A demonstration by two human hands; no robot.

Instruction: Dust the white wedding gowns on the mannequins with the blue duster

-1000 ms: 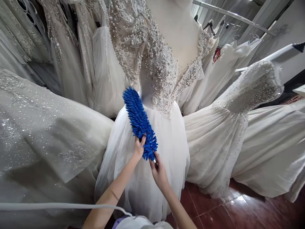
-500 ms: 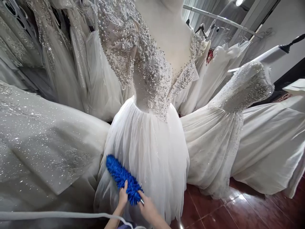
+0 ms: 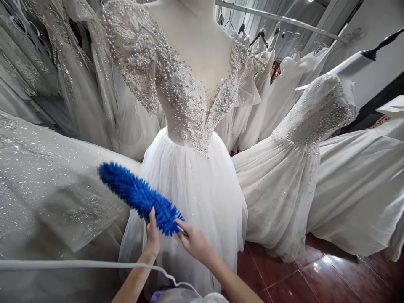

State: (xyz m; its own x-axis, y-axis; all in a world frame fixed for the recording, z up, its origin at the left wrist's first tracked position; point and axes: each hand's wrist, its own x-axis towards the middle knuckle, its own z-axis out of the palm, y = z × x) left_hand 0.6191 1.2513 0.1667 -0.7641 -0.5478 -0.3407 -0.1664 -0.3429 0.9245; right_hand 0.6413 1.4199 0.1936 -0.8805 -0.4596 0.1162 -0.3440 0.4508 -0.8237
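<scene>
A blue fluffy duster [image 3: 137, 196] lies slanted up to the left against the left side of a white tulle skirt. My left hand [image 3: 152, 237] grips the duster's lower end from below. My right hand [image 3: 193, 240] is closed on the duster's handle at its base, where a bit of metal shows. The skirt belongs to a white wedding dress [image 3: 192, 185] with a pearl-beaded bodice, mounted on a mannequin right in front of me.
A glittery gown [image 3: 53, 189] spreads out at the left. Another beaded gown [image 3: 303, 168] stands at the right. More dresses hang on a rail [image 3: 277, 17] behind. Dark red floor tiles [image 3: 299, 277] show at the lower right. A white cord [image 3: 78, 265] crosses the bottom left.
The duster swept down from the dress's waist to the lower skirt, then rose again and now points left toward the glittery gown. Both hands stayed on it.
</scene>
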